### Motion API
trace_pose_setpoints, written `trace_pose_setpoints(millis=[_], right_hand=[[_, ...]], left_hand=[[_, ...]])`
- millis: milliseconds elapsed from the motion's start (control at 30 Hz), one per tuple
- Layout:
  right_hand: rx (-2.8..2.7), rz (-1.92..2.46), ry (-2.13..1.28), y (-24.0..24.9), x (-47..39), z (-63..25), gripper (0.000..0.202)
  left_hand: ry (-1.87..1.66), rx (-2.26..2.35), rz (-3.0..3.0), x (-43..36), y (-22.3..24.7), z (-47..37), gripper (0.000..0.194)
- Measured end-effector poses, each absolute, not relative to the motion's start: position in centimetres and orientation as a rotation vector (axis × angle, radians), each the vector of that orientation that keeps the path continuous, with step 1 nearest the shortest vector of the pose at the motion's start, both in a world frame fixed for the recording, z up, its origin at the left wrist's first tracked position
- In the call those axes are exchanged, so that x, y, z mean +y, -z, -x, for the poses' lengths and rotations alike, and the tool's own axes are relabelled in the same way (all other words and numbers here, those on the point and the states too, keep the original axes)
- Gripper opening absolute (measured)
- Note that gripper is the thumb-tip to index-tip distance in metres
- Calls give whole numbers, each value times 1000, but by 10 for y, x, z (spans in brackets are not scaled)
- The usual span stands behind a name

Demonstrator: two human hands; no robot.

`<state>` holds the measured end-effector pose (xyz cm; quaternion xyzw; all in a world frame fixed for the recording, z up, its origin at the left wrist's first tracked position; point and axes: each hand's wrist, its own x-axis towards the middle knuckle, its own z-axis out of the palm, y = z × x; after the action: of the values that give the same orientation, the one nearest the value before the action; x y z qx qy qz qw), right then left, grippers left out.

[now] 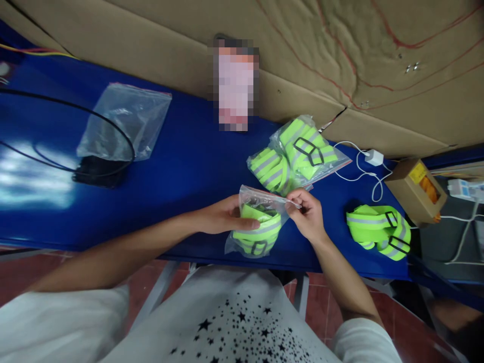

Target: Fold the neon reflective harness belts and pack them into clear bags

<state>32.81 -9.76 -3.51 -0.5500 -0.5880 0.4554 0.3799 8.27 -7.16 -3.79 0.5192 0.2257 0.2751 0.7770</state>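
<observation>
A clear zip bag (252,193) holds a rolled yellow-green reflective strap (260,234) with a black buckle, close to the table's front edge. My left hand (227,214) grips the bag from its left side, thumb lying across the front over the strap. At the bag's upper right corner, my right hand (307,209) pinches the zip edge between thumb and fingers. Just beyond the hands lie more bagged reflective straps (302,146). Farther right, a loose reflective strap (378,229) with black buckles rests on the table.
The blue table (181,166) backs onto a cardboard-covered panel (159,45). An unfilled zip bag (124,121) and a black cable (94,112) lie at left. A blurred-out phone-like object (234,85) leans at the back. A white charger (374,157) and small cardboard box (414,191) stand right.
</observation>
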Motion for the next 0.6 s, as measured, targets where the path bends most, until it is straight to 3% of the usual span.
trace_pose_setpoints(millis=[200, 600], right_hand=[[-1525, 1343, -1215, 31, -97, -327, 9], [-1550, 1275, -1387, 28, -96, -326, 8]], left_hand=[[-600, 468, -1151, -73, 37, -84, 53], [-539, 454, -1190, -78, 46, -85, 60]])
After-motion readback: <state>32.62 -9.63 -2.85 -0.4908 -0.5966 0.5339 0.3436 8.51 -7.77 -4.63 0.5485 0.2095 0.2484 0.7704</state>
